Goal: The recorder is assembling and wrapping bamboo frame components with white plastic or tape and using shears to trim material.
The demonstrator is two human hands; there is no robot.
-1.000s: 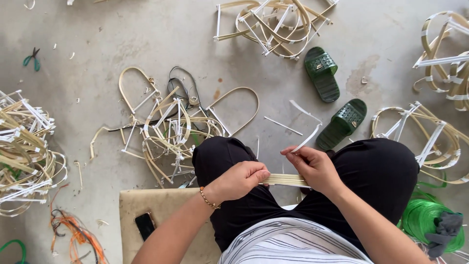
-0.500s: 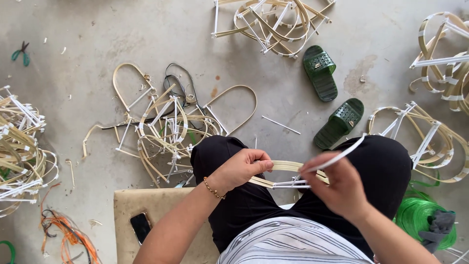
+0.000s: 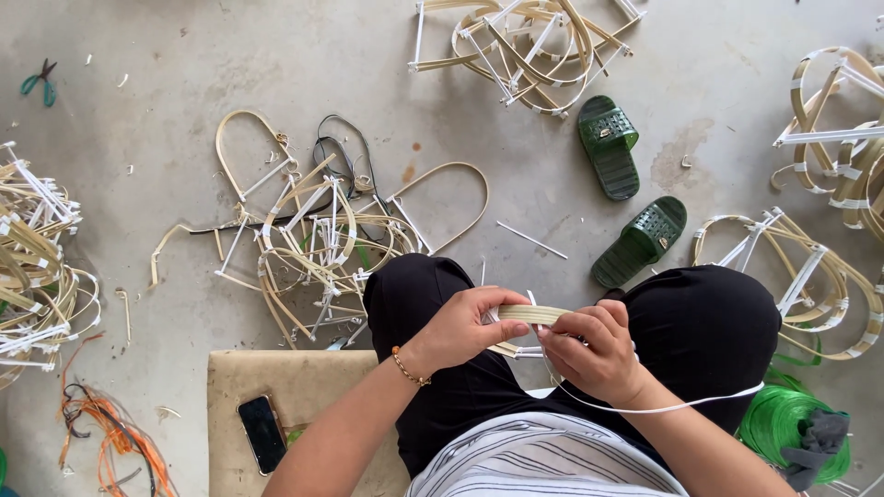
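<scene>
I sit with black-trousered knees apart over a concrete floor. My left hand, with a bead bracelet at the wrist, grips a bundle of pale cane strips held across my lap. My right hand pinches the same bundle from the right, and a thin white plastic strip loops from its fingers over my right thigh. Both hands touch at the bundle.
Bent cane loops tied with white strips lie in piles ahead, at the left, top and right. Two green slippers lie ahead. A phone rests on a tan cushion. Green scissors, orange cord, green coil.
My right hand had swung out to the right with the white strip; it has come back to the bundle, and the strip now trails in a loop over my right thigh.
</scene>
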